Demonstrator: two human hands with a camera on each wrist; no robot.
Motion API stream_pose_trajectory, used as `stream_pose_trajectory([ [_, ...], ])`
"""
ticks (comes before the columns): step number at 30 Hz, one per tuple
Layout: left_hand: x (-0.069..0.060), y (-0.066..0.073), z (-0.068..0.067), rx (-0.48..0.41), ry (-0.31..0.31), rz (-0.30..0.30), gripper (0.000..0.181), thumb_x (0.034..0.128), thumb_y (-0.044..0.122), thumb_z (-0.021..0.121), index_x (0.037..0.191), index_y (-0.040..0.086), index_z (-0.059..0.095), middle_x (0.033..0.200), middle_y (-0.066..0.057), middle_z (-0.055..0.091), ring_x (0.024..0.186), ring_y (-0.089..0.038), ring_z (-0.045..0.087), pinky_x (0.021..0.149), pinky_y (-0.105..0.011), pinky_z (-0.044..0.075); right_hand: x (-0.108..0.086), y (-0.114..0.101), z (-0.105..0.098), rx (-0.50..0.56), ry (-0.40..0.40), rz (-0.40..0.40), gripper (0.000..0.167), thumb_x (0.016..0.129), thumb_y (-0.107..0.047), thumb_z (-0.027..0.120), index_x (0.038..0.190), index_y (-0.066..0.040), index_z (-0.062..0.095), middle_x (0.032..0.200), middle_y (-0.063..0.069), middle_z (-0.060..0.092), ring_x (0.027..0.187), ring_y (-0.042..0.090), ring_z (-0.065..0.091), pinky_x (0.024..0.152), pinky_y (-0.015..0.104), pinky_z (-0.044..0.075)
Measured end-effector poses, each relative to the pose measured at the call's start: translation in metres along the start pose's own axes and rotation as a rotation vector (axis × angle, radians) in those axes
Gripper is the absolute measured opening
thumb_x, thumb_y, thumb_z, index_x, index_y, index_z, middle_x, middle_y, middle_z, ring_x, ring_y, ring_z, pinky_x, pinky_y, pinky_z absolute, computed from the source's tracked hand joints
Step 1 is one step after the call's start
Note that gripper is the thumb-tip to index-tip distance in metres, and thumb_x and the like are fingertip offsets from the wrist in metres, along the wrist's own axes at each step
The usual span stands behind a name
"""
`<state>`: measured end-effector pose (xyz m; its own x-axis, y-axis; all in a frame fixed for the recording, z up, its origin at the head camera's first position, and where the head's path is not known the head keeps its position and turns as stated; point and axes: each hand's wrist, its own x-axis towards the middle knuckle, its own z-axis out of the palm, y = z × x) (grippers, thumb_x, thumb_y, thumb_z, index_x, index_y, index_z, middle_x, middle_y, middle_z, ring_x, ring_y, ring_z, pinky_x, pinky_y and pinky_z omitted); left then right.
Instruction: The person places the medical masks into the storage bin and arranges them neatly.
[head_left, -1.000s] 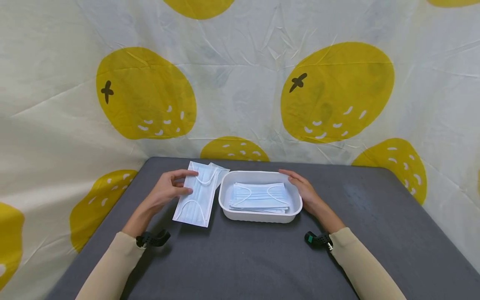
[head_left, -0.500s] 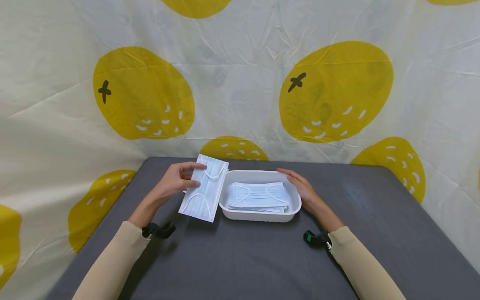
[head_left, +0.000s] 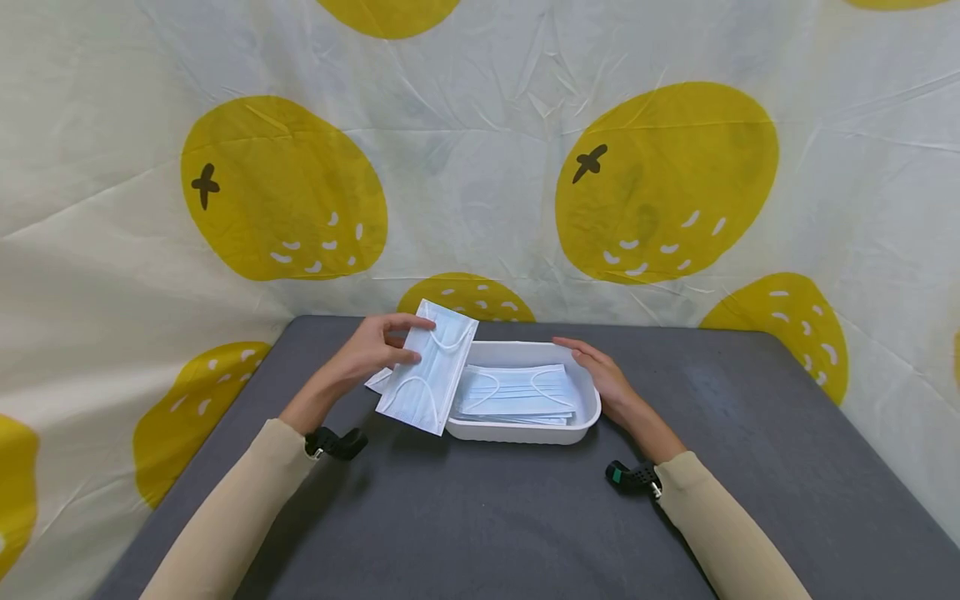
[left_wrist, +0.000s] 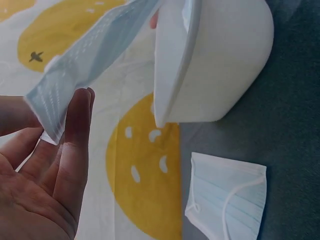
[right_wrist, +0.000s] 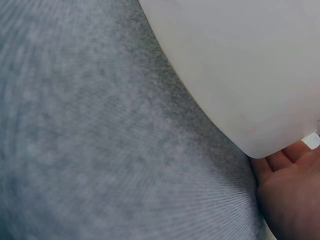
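My left hand (head_left: 375,346) pinches a light blue face mask (head_left: 438,379) between thumb and fingers, with its white ear loops showing. The mask is raised and tilted, overlapping the left end of a white plastic box (head_left: 517,432). Inside the box lies a stack of blue face masks (head_left: 517,392). Another face mask (left_wrist: 227,192) rests on the table at the left of the box, mostly hidden in the head view behind the held one. My right hand (head_left: 611,383) rests against the box's right end with its fingers fairly straight; the right wrist view shows them touching the box wall (right_wrist: 240,75).
A dark grey cloth (head_left: 487,517) covers the table. Behind it hangs a white curtain (head_left: 480,167) printed with large yellow fruit, close to the table's back edge.
My left hand has carried the held mask rightward and slightly up, from beside the box to over its left end. The mask on the table has become visible left of it. My right hand stays put.
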<state>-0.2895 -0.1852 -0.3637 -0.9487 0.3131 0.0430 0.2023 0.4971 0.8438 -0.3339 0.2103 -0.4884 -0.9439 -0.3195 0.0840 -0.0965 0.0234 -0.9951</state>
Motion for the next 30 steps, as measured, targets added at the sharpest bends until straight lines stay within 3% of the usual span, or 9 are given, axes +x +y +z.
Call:
stream_pose_trajectory([
  [7, 0.015, 0.009, 0.006, 0.059, -0.011, 0.025, 0.045, 0.0874, 0.011, 0.076, 0.131, 0.019, 0.072, 0.142, -0.011, 0.061, 0.090, -0.025, 0.067, 0.071, -0.032, 0.052, 0.001, 0.001, 0.000, -0.012, -0.001, -0.001, 0.047, 0.114, -0.028, 0.037, 0.156, -0.008, 0.045, 0.164, 0.013, 0.041, 0.143, 0.029, 0.047, 0.103, 0.020, 0.047],
  [15, 0.029, 0.025, 0.011, 0.049, -0.027, 0.007, 0.047, 0.0869, 0.009, 0.075, 0.132, 0.018, 0.071, 0.142, -0.010, 0.061, 0.100, -0.028, 0.068, 0.073, -0.031, 0.053, 0.001, 0.000, 0.000, -0.003, -0.005, 0.004, 0.048, 0.114, -0.029, 0.037, 0.156, -0.009, 0.045, 0.164, 0.014, 0.040, 0.145, 0.035, 0.045, 0.100, 0.019, 0.048],
  [20, 0.038, 0.031, 0.014, 0.045, -0.037, 0.046, 0.047, 0.0859, 0.005, 0.075, 0.132, 0.013, 0.071, 0.143, -0.013, 0.059, 0.101, -0.030, 0.066, 0.069, -0.028, 0.053, 0.001, 0.000, 0.001, 0.009, -0.004, 0.001, 0.047, 0.114, -0.026, 0.037, 0.156, -0.007, 0.044, 0.164, 0.014, 0.040, 0.145, 0.036, 0.044, 0.100, 0.019, 0.048],
  [30, 0.055, 0.034, 0.016, 0.079, -0.063, 0.118, 0.046, 0.0839, -0.002, 0.075, 0.130, 0.006, 0.071, 0.138, -0.017, 0.063, 0.087, -0.023, 0.064, 0.061, -0.028, 0.051, 0.002, 0.000, 0.001, -0.004, -0.017, -0.012, 0.049, 0.114, -0.029, 0.038, 0.157, -0.008, 0.044, 0.165, 0.012, 0.038, 0.146, 0.031, 0.043, 0.109, 0.026, 0.045],
])
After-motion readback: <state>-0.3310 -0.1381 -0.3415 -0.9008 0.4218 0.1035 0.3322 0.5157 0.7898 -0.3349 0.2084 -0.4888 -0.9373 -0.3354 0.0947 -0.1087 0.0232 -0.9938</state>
